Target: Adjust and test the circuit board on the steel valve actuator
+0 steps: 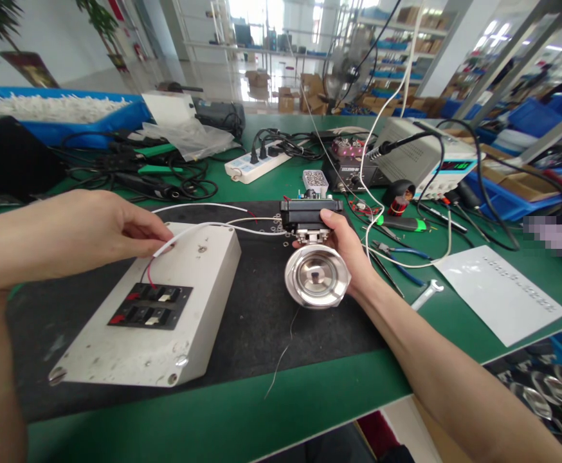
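Note:
My left hand (112, 222) is closed, pinching a white cable (166, 246) near its end above the pale metal box (213, 276). From that end, a red and a dark wire run down to the black spring-clip terminal block (153, 307) on the box's top. A small toggle switch (202, 248) is fitted farther up the box. My right hand (346, 247) grips a device with a black housing (305, 215) and a shiny round metal fitting (317, 276) facing me. White cables lead to the housing's left side; my right fingers are partly hidden behind it.
A black mat (262, 328) lies under the work. On the right are a wrench (428, 294), pliers (401, 251), a white sheet (503, 292) and a power supply (426, 154). A power strip (256, 164) stands behind; tangled black leads (131, 170) lie at left.

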Demonstrator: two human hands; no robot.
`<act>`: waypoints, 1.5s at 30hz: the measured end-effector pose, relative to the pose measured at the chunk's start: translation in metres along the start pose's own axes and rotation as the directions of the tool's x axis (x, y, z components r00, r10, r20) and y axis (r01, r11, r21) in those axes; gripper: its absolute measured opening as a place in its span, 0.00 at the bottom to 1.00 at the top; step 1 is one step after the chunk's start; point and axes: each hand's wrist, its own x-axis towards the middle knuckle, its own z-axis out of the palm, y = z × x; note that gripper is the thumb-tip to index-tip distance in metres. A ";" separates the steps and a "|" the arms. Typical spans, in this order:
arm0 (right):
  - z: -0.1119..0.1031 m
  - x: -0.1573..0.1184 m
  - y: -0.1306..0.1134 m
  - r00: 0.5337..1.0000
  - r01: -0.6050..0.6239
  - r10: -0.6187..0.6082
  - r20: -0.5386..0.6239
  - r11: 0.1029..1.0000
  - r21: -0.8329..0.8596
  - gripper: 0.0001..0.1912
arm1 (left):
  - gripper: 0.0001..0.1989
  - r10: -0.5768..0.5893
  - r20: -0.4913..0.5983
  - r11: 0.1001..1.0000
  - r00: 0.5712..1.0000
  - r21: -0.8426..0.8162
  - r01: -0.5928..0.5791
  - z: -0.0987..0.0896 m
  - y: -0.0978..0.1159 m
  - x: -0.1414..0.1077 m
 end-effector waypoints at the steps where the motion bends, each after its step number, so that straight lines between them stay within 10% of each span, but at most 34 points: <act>1: 0.000 0.000 0.000 1.000 -0.003 0.003 0.001 1.000 0.001 0.19 | 0.34 -0.001 -0.001 1.000 1.000 0.001 0.001 0.000 0.000 0.000; 45: 0.000 -0.001 0.001 1.000 0.028 -0.028 0.003 1.000 0.001 0.18 | 0.30 0.009 0.005 1.000 1.000 0.017 -0.009 0.002 -0.008 0.002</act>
